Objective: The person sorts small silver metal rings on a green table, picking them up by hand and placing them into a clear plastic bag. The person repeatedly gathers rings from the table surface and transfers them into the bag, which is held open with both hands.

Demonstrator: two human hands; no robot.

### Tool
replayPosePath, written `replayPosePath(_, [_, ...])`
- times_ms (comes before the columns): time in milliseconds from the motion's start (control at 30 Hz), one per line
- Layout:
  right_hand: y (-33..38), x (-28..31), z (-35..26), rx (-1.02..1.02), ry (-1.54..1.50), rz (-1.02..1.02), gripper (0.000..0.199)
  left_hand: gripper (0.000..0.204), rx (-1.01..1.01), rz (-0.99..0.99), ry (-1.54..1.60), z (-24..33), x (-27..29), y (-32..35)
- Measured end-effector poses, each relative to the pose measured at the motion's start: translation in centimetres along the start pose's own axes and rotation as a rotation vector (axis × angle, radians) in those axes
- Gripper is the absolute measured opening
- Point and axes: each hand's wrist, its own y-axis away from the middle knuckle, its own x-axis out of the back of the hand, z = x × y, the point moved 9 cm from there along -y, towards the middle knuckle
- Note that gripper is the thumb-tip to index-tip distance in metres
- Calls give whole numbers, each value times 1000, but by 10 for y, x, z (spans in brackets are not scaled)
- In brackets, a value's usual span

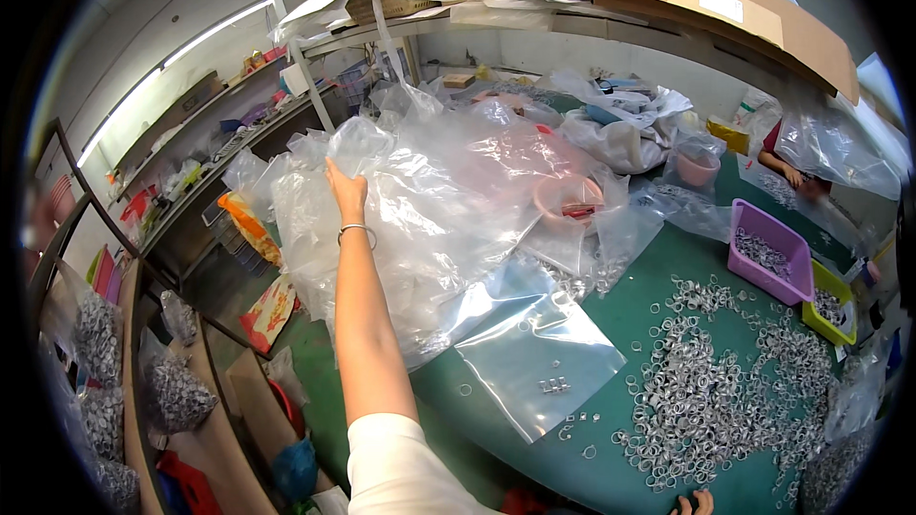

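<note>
My left arm reaches forward, a bracelet at the wrist. My left hand is closed on the edge of a large clear plastic bag, part of a big crumpled heap; some of its fingers are hidden by the film. At the lower edge, only the fingertips of my right hand show, slightly apart on the green table beside a spread pile of small metal rings. A flat clear plastic sheet lies between my hands, with several small metal pieces on it.
A purple basket and a lime-green basket hold metal pieces at the right. A pink bowl stands among the plastic. Another person's hand is at the far right. Bags of parts sit on the left-hand shelves.
</note>
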Motion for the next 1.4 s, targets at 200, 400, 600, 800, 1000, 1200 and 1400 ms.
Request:
replayPosePath(200, [-4,-3,-1,4,37,-44,29,76,207,191,-85,-13,7,46])
replayPosePath(400, [0,-6,0,27,37,-50,31,78,606,-95,0,-44,-30,112])
replayPosePath(600, [-1,-2,-1,37,62,-67,34,56,691,-424,826,39,-90,138])
replayPosePath(800, [1,-4,0,96,43,-65,35,48,664,-711,1569,213,-99,178])
replayPosePath(1000, [4,-8,8,77,22,-55,35,30,546,-936,1937,345,-63,236])
replayPosePath(1200, [7,-7,9,37,10,-34,32,7,698,-1110,2104,383,15,291])
replayPosePath(1400, [-9,-8,15,-141,-378,-33,36,9,863,-1220,2340,308,92,366])
